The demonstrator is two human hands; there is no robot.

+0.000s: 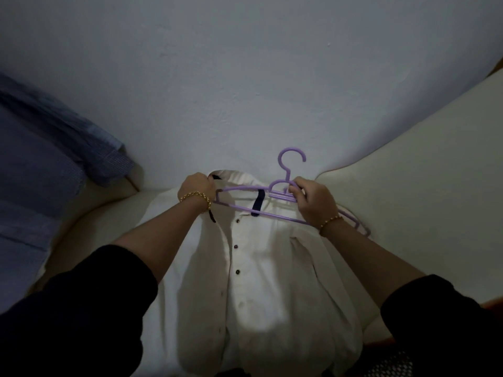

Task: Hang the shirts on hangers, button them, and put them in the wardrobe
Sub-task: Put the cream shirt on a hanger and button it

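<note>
A white shirt (261, 270) with dark buttons lies front-up on the cream bed, its collar toward the wall. A purple plastic hanger (291, 159) sits over the collar area, hook pointing up toward the wall. My left hand (197, 187) grips the shirt's collar at its left side, right by the hanger's left end. My right hand (313, 201) pinches the hanger just below its hook. The hanger's right arm runs under my right wrist. A dark strip inside the neck shows between my hands.
A blue checked shirt (54, 148) lies spread over the left part of the cream bed (408, 172). A pale wall (245, 77) rises just behind the collar. A dark patterned cloth (392, 363) shows at the bottom right edge.
</note>
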